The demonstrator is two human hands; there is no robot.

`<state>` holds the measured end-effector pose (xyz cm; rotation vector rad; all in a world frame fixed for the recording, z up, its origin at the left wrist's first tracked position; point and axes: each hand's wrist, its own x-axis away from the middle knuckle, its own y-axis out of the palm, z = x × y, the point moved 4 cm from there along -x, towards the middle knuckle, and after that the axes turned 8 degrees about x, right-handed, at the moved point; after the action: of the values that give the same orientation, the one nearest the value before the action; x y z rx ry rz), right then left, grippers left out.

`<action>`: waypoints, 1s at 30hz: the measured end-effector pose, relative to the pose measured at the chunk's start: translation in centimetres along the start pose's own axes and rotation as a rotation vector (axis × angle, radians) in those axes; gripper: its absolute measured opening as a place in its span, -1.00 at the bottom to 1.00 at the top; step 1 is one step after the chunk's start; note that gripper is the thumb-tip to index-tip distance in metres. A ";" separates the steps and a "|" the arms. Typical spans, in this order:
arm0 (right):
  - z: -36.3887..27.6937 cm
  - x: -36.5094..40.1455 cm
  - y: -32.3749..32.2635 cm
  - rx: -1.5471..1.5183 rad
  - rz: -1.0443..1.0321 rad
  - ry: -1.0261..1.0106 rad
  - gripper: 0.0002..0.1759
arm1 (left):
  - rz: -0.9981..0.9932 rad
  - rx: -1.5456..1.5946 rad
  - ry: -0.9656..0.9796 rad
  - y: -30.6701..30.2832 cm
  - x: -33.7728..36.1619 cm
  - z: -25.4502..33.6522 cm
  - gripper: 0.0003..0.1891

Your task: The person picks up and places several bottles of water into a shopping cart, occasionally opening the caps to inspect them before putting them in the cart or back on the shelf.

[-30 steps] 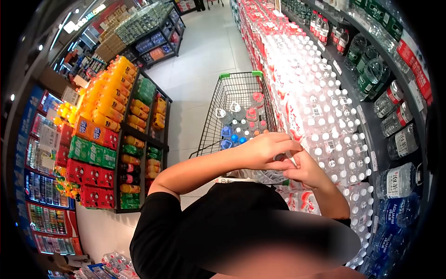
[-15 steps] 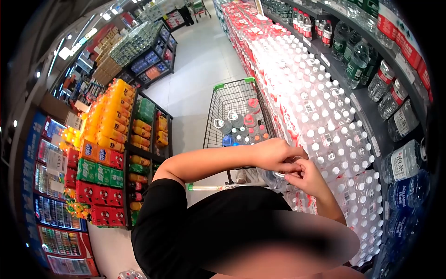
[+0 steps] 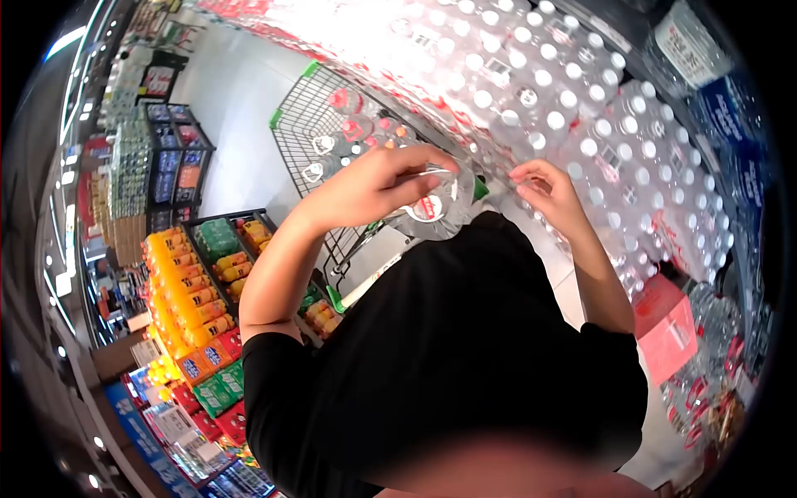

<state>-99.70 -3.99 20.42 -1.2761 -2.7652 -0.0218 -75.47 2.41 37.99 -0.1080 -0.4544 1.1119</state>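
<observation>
A large clear bottle [image 3: 444, 206] with a white cap and a red mark hangs over the cart's handle end, close against the black shirt. The fingers of my left hand [image 3: 386, 184] are curled round the white handle at its top. To the right, my right hand [image 3: 548, 192] is raised beside the stacked water bottles [image 3: 581, 133], its fingers loosely apart with nothing in them. Under and beyond my left hand stands the shopping cart [image 3: 286, 137], which holds several bottles, some with pink-red caps [image 3: 357, 127].
Orange drink bottles [image 3: 178, 290] and boxed packs [image 3: 217, 390] stand on a display at the left. Another shelf unit [image 3: 174, 162] is farther back. A pink box [image 3: 664, 328] and more bottles [image 3: 714, 319] lie low at the right.
My hands have moved apart, and the large bottle now shows clearly under my left hand. My right hand has come away from it. The view has turned, shifting the cart to the left.
</observation>
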 end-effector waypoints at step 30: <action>8.6 3.1 2.8 0.084 0.048 0.155 -0.85 | 0.706 0.474 -0.070 -9.8 2.1 -6.8 -0.68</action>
<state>-100.32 0.64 12.11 -1.2623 -2.5766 -0.0004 -63.74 0.80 35.44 0.2059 -0.1990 1.8944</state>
